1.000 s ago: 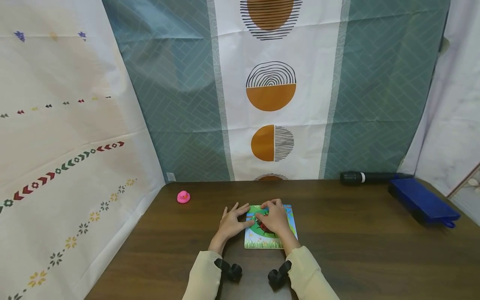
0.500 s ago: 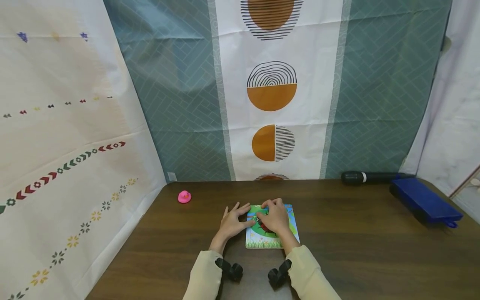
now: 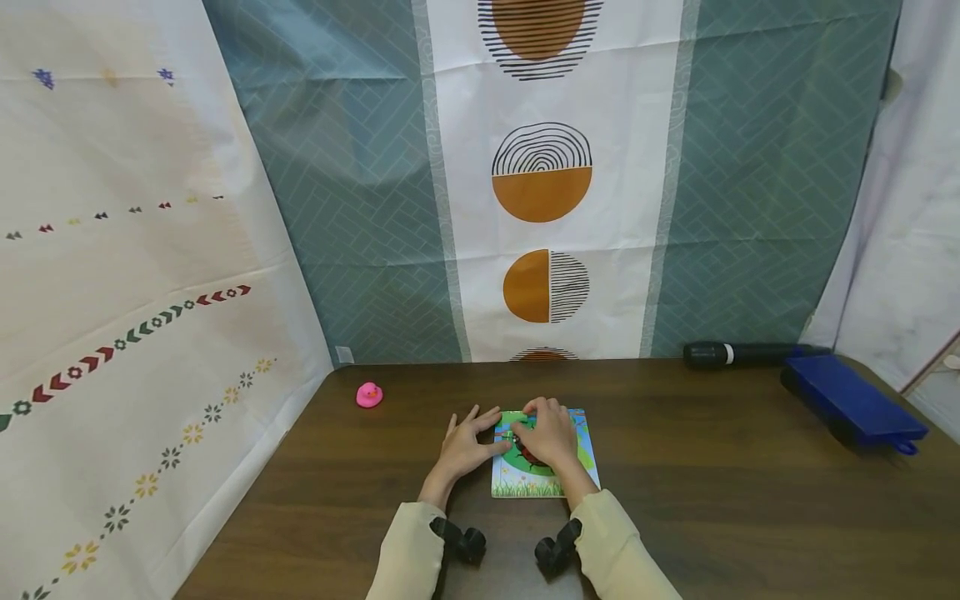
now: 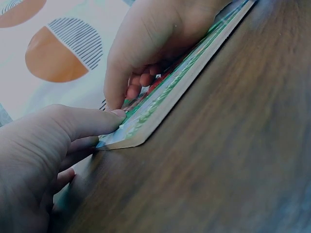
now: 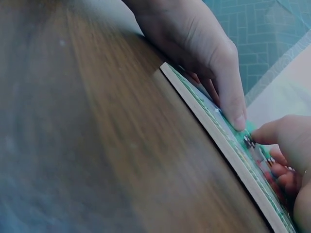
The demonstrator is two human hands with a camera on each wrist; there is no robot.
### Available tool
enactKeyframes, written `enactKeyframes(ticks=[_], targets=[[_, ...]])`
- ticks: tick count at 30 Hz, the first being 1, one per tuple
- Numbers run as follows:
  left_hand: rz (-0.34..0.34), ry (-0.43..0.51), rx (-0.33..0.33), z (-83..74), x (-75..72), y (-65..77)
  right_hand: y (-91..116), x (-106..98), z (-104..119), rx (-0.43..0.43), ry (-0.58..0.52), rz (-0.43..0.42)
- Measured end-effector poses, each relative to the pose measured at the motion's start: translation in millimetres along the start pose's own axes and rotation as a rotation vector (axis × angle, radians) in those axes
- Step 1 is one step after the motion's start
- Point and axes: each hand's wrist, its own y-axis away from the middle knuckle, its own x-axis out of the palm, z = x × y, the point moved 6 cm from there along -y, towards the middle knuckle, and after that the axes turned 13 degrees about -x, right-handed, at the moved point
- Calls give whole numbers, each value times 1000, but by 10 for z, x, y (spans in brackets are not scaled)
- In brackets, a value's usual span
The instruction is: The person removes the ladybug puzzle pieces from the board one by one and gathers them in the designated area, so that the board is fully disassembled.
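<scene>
A square picture puzzle board (image 3: 517, 488), printed with grass and a red ladybug (image 3: 529, 455) on green, lies flat on the brown table. My left hand (image 3: 461, 450) is at its left edge, fingers spread. In the left wrist view, that hand's thumb (image 4: 99, 121) rests on the board's corner. Over the ladybug, my right hand (image 3: 552, 438) has curled fingers and appears to pinch a piece by the ladybug's head. Its thumb (image 5: 272, 132) touches the dark-and-white head part (image 5: 248, 142) in the right wrist view. The right palm and fingers hide much of the picture.
A pink rubber duck (image 3: 369, 395) sits at the table's back left. Along the back right lie a black cylinder with a white band (image 3: 750, 356) and a blue flat object with a loop (image 3: 855, 400). Patterned cloths (image 3: 555, 283) hang behind the table.
The right fingers have shifted very slightly over the board. Left hand and board keep their places; the view itself has drifted a little.
</scene>
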Motion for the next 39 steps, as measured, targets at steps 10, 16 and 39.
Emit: enactKeyframes(ticks=[10,16,39], targets=[[0,0,-2,-10,-1,4,15,-21,-53,12,-112,-40],[-5,2,-10,-7,-7,2,12,-32,-61,21,-179,-84],[-5,11,5,-1,-1,2,107,-396,-265,84,-419,-400]])
